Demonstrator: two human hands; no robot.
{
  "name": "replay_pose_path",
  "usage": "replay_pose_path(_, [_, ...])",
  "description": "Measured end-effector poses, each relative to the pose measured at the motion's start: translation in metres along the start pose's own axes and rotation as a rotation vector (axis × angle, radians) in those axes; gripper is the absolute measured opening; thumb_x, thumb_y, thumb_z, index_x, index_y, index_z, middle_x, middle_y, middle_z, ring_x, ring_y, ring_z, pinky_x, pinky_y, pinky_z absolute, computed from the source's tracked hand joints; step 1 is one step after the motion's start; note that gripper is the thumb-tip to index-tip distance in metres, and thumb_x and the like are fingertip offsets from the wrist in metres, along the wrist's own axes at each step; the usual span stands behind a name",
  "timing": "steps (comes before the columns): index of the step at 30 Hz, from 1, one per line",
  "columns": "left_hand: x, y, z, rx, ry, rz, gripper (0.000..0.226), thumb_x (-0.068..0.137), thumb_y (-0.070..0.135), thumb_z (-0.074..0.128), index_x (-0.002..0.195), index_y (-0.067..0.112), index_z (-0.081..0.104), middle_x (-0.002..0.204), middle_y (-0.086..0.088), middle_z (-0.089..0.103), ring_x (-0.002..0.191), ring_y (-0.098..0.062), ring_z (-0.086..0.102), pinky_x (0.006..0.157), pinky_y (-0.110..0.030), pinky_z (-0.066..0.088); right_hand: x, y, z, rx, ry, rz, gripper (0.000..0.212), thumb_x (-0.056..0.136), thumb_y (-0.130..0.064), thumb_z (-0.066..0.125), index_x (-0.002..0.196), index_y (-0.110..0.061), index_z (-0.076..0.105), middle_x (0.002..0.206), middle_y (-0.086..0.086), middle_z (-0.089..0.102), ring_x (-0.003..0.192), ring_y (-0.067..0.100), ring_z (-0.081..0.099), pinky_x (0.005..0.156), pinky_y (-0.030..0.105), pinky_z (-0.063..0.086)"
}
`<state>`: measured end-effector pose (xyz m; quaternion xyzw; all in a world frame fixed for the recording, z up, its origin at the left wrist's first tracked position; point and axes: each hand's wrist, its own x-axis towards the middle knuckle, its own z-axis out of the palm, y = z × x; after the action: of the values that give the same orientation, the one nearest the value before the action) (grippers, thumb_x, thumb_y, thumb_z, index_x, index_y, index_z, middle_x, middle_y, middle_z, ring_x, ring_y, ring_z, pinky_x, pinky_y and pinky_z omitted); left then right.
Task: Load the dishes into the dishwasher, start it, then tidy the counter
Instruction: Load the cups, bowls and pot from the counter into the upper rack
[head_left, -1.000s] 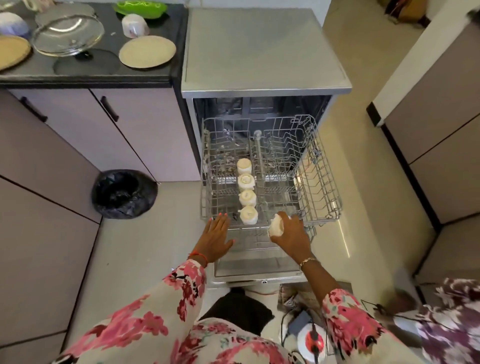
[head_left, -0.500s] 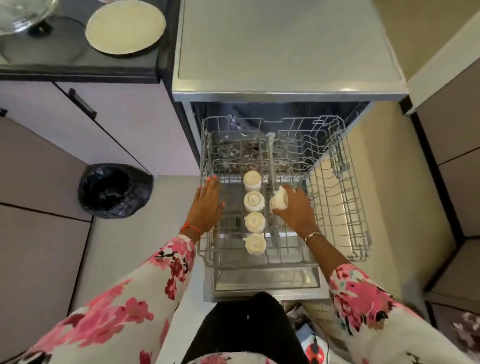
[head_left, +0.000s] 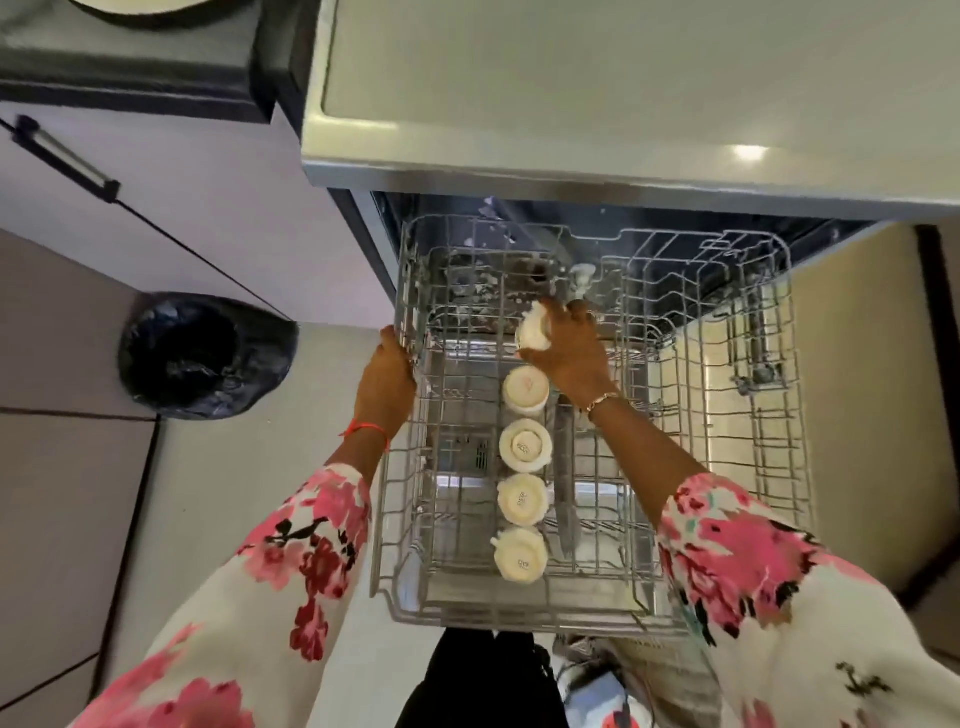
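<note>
The right hand (head_left: 571, 348) clasps a cup (head_left: 534, 332) by its side. The cup juts out left of the fingers, over the middle lane of the rack (head_left: 467, 618), toward its back. Four more cups (head_left: 524, 447) stand upside down in a row nearer the rack's front. The left hand (head_left: 387, 379) grips the rack's left rim.

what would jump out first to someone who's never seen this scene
The pulled-out dishwasher rack fills the middle of the view, with a row of four cream cups standing upside down along its centre. The right hand holds a fifth cup at the far end of that row, while the left hand grips the rack's left rim. A black bin bag sits on the floor to the left.
</note>
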<state>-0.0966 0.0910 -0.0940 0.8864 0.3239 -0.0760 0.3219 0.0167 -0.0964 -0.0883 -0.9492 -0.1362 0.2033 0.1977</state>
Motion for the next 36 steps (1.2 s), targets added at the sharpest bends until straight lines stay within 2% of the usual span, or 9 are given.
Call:
replay_pose_path(8, [0.003,-0.006,0.01,-0.044,0.032,-0.009,0.043,0.089,-0.007,0.039,0.13,0.004,0.034,0.108,-0.024,0.062,0.09,-0.042,0.062,0.078,-0.051,0.053,0.028,-0.005,0.034,-0.048,-0.04,-0.015,0.079,0.076,-0.032,0.074,0.141,-0.019,0.032,0.142,0.024,0.03,0.131,0.043,0.03,0.095,0.05,0.046])
replay_pose_path(14, [-0.001,0.001,0.007,-0.024,0.043,-0.024,0.041,0.09,-0.006,0.041,0.131,0.001,0.036,0.109,-0.025,0.061,0.092,-0.041,0.06,0.076,-0.044,0.048,0.03,-0.004,0.047,-0.201,-0.06,-0.013,0.073,0.08,-0.034,0.069,0.141,-0.019,0.033,0.144,0.022,0.029,0.132,0.038,0.028,0.089,0.044,0.048])
replay_pose_path(17, [-0.002,0.002,0.007,-0.035,0.053,-0.027,0.039,0.093,-0.003,0.04,0.131,0.001,0.036,0.108,-0.025,0.061,0.092,-0.041,0.06,0.076,-0.045,0.048,0.032,-0.002,0.051,-0.252,-0.049,-0.026,0.069,0.081,-0.035,0.068,0.14,-0.019,0.035,0.143,0.021,0.031,0.131,0.038,0.03,0.092,0.042,0.044])
replay_pose_path(22, [-0.002,0.003,0.007,-0.039,0.055,-0.029,0.037,0.094,-0.001,0.04,0.13,0.001,0.037,0.106,-0.025,0.061,0.089,-0.04,0.061,0.073,-0.043,0.048,0.033,0.005,0.057,-0.183,-0.048,-0.001,0.075,0.076,-0.037,0.072,0.141,-0.023,0.036,0.147,0.015,0.03,0.133,0.039,0.026,0.104,0.043,0.033])
replay_pose_path(28, [-0.002,0.003,0.008,-0.008,0.073,-0.011,0.037,0.095,0.002,0.04,0.131,0.0,0.036,0.104,-0.026,0.061,0.087,-0.04,0.061,0.069,-0.04,0.045,0.032,0.009,0.057,-0.15,-0.066,0.062,0.086,0.075,-0.043,0.071,0.146,-0.021,0.027,0.148,0.009,0.033,0.139,0.038,0.019,0.11,0.045,0.024])
replay_pose_path(36, [-0.002,0.003,0.008,-0.014,0.066,-0.025,0.035,0.095,0.002,0.042,0.129,0.0,0.036,0.102,-0.025,0.061,0.085,-0.039,0.062,0.075,-0.046,0.051,0.032,0.006,0.049,-0.121,-0.078,0.07,0.08,0.073,-0.033,0.072,0.14,-0.015,0.034,0.142,0.009,0.041,0.135,0.034,0.029,0.106,0.042,0.029])
